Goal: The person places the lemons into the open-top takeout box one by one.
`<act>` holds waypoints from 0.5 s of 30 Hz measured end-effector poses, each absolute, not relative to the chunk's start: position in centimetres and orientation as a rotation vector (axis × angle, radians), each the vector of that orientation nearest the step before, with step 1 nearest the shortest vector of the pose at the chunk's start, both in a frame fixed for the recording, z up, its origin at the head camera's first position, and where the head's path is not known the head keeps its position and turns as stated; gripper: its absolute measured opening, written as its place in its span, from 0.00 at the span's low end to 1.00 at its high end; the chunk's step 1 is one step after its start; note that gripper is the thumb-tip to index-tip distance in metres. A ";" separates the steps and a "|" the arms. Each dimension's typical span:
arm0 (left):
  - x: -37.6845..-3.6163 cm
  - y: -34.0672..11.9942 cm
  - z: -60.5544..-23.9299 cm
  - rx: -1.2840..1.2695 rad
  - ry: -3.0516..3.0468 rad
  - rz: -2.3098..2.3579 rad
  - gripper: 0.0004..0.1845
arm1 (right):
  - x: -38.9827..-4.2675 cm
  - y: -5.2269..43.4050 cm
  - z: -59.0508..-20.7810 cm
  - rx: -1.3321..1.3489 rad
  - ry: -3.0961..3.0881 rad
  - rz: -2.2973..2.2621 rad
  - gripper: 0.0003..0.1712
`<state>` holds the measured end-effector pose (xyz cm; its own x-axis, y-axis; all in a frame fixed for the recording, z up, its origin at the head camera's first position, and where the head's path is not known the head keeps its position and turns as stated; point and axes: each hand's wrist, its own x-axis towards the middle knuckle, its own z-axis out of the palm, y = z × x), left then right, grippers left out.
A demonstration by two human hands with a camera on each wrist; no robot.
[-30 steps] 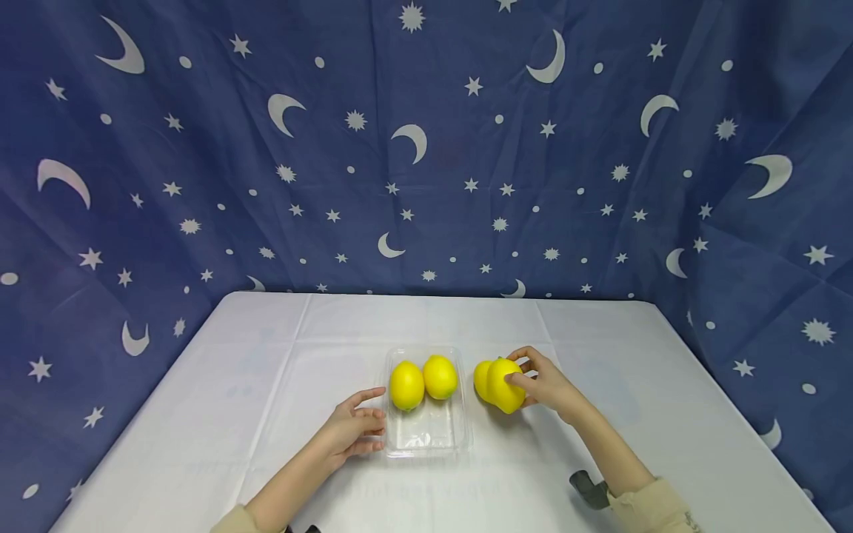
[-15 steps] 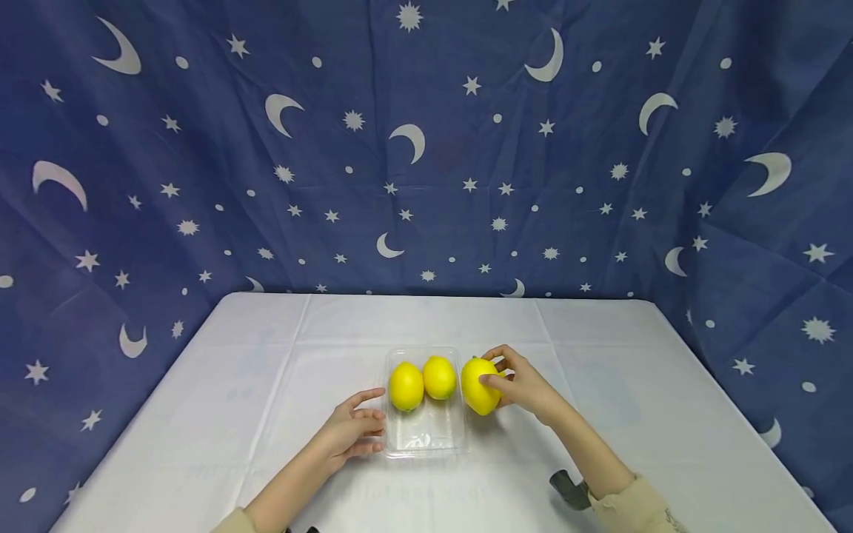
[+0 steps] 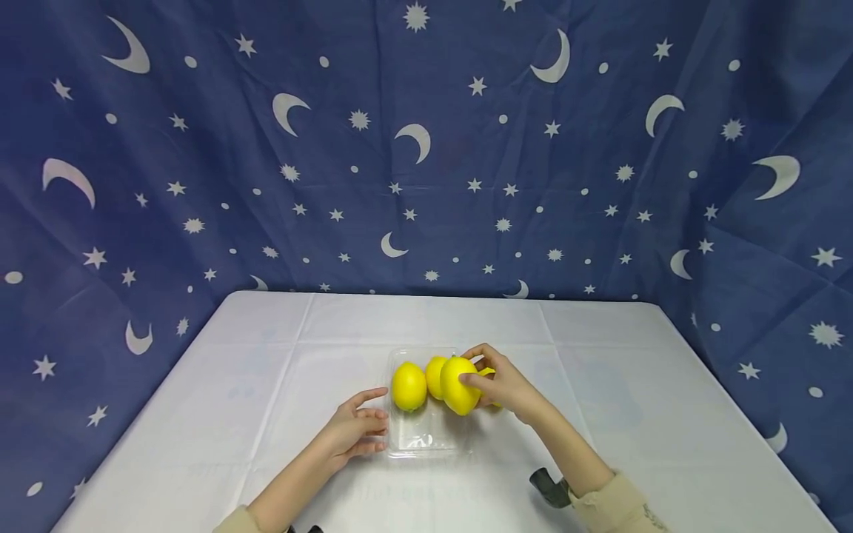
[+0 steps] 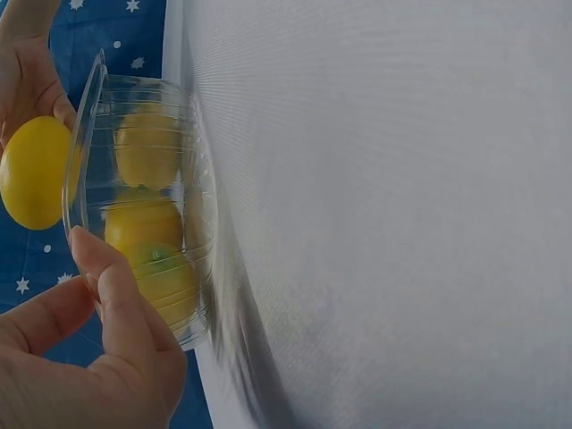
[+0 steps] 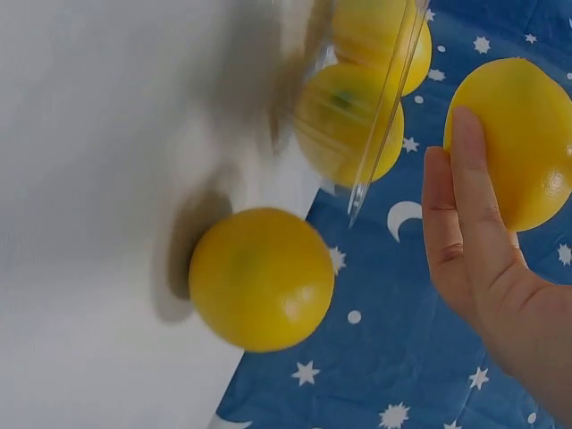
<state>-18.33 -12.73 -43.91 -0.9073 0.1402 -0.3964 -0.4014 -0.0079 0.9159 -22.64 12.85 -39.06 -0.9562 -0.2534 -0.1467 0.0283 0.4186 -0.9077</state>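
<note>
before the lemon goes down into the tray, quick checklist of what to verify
1. Right hand has a firm grip on the held lemon: ok.
2. Left hand steadies the clear tray at its left edge: ok.
3. Held lemon is over the tray: ok, above its right side.
4. Free room in the tray: ok, two lemons at the back, front bare.
5. Loose lemon out of the path: cannot tell.

No readable text, labels, brands or numbers on anything in view.
</note>
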 end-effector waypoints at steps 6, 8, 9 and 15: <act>-18.4 -12.8 -44.0 -0.262 1.898 1.970 0.30 | -22.6 11.8 -39.4 -0.231 2.360 -1.576 0.20; -18.4 -12.8 -44.0 -0.262 1.897 1.972 0.30 | -22.5 11.5 -39.5 -0.247 2.332 -1.586 0.21; -18.4 -12.8 -44.0 -0.262 1.898 1.972 0.30 | -22.4 11.4 -39.5 -0.257 2.318 -1.591 0.21; -18.4 -12.8 -44.0 -0.272 1.899 1.977 0.30 | -21.8 10.3 -39.7 -0.316 2.251 -1.603 0.22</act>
